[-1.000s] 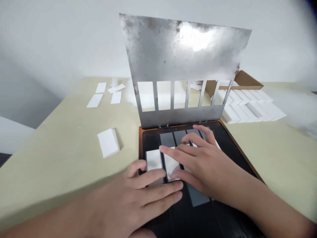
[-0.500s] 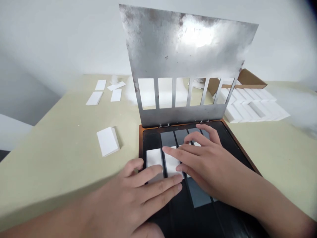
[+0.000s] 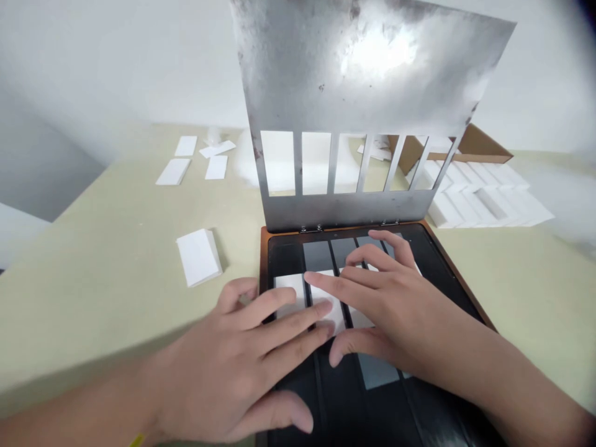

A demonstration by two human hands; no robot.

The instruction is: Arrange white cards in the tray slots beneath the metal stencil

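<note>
Resting open, unclenched left fingers point(image 3: 279, 311) and right fingers point(image 3: 367, 279) on white rectangular strips point(image 3: 288, 287) lying lengthwise, long axes pointing away, in a black tray point(image 3: 284, 254), grasping nothing, with the left hand point(image 3: 228, 366) nearer the leftmost strip.

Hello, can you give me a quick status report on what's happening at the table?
Left hand and right hand flat on white cards. Cards on black board. Slotted metal plate hinged upright behind.
</note>
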